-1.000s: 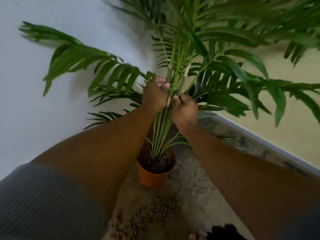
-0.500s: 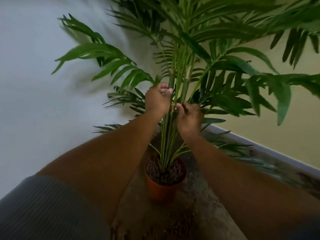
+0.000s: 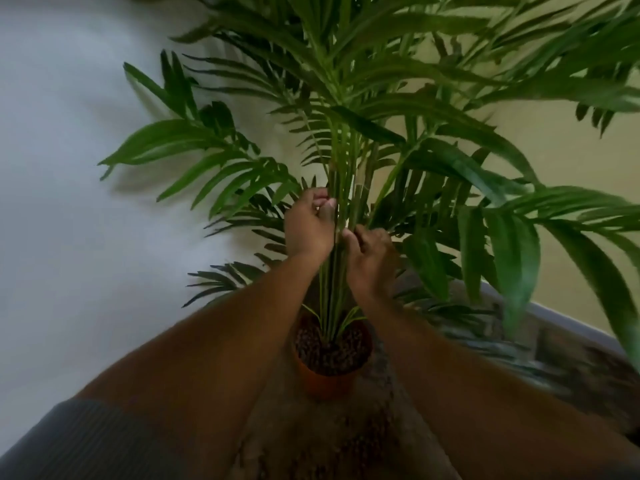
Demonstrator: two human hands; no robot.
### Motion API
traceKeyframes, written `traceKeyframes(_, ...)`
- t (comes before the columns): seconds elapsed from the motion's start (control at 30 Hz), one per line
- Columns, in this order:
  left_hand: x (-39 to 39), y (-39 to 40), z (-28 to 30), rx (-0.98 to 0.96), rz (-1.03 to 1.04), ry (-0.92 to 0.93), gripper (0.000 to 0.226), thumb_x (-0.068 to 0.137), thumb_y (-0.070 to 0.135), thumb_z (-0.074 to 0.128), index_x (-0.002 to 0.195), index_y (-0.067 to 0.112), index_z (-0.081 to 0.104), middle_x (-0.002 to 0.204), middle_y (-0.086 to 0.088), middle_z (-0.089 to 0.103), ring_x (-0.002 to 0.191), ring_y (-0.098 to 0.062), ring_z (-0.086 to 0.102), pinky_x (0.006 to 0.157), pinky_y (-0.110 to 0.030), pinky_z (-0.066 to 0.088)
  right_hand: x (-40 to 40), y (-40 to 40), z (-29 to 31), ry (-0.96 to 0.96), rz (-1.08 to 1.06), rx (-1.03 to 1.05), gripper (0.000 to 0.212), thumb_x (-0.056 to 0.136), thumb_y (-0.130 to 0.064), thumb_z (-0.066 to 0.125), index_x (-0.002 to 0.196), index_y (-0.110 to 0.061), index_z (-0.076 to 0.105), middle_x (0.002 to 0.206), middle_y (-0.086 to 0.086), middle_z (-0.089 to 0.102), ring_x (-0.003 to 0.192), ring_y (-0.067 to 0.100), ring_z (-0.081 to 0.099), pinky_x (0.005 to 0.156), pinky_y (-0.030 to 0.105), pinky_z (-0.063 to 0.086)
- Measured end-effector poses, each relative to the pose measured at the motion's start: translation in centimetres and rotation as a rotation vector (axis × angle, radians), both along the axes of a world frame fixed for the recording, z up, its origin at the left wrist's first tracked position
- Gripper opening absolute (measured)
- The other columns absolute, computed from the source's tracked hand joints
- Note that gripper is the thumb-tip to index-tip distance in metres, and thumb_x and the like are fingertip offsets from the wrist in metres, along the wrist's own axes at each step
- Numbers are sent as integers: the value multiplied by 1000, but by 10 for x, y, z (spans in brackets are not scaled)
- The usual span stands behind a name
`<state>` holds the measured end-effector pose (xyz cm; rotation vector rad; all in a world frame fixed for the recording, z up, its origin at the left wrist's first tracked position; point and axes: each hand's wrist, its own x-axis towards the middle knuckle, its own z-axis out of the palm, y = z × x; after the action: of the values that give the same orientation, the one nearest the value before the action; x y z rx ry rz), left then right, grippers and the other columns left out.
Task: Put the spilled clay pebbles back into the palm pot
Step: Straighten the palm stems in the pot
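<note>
Both hands are up in the plant: the left hand [image 3: 308, 225] has its fingers curled round the bundle of green palm stems [image 3: 341, 202], and the right hand [image 3: 370, 258] grips the same bundle just below and to the right, thumb against the stalks. The two hands nearly touch, with the stems running between them.

The stems lead down to the small orange palm pot [image 3: 325, 379], which stands upright on a worn, patterned rug [image 3: 398, 393] near the corner where a white wall [image 3: 86, 202] meets a cream one. The pot is filled close to its rim with dark clay pebbles. The spilled clay pebbles [image 3: 349, 441] lie scattered on the rug in front of the pot, between the forearms; blur makes their spread hard to judge.

As I read it, the plant is being steadied and the gathering has not begun. The risks come from that top-heavy plant: the fronds [image 3: 194, 157] are wide and the pot is small, so letting go of the stems abruptly, or tugging them sideways, could tip the pot and spill more. Squeezing hard could kink a stalk. A forearm dragged over the rug could scatter the loose pebbles further.
</note>
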<state>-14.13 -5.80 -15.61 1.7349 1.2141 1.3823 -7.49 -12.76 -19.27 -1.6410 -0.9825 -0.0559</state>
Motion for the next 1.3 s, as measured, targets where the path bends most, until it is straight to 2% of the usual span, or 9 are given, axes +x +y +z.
traceKeyframes(0.2,-9,-11,-10,25,-28,15,16,97,23,51,112,25,57,103,9,64,92,-9,62,70,-19,46,-11,-10,-4,-27,34,25,21,91,-19,66,101,-2,73,89,17,59,74,14,46,60,0,31)
traceKeyframes(0.37,-20,-20,-15,65,-47,44,14,99,23,47,110,25,54,96,11,60,83,-5,58,60,-12,36,-22,-25,-2,-65,57,67,16,88,-9,68,94,4,73,82,19,58,71,14,46,61,-1,29)
traceKeyframes(0.5,-30,-29,-18,107,-54,88,15,99,23,45,112,22,53,94,12,56,76,4,52,57,-7,30,-33,-35,0,-80,24,122,11,85,-3,70,88,7,74,78,24,61,69,15,47,60,11,26)
traceKeyframes(0.6,-37,-33,-18,132,-55,106,17,99,22,44,113,19,54,89,15,53,74,6,50,58,-6,31,-39,-42,-2,-86,16,181,9,83,2,70,86,9,74,74,26,62,68,16,48,62,11,26)
traceKeyframes(0.77,-34,-39,-20,153,-30,92,21,99,20,45,118,16,54,96,12,56,78,6,50,62,0,37,-40,-46,-11,-94,10,198,16,86,-3,69,95,9,73,80,24,65,72,20,57,69,16,37)
traceKeyframes(0.87,-31,-46,-26,142,-17,19,21,99,19,45,117,18,55,97,13,59,79,9,53,65,4,36,-39,-45,-24,-123,16,186,19,90,-7,65,101,7,73,89,23,67,82,29,64,78,32,50)
traceKeyframes(1.1,-43,-60,-53,92,-49,-76,33,97,9,47,126,18,60,114,5,68,104,-4,63,94,-25,51,-46,-42,-46,-139,4,134,32,91,-8,55,119,3,66,104,22,62,95,36,61,83,49,50)
traceKeyframes(1.17,-51,-71,-64,126,-59,-87,32,97,9,47,124,16,63,113,4,70,104,-4,64,95,-30,52,-53,-47,-52,-143,10,164,37,89,-2,55,125,6,60,114,25,60,106,36,59,92,47,48)
traceKeyframes(1.3,-77,-100,-95,201,-15,-7,28,96,11,49,116,14,68,107,7,71,97,-1,65,88,-23,54,-75,-74,-73,-221,18,182,44,84,1,59,128,6,56,129,23,55,120,22,45,100,19,31)
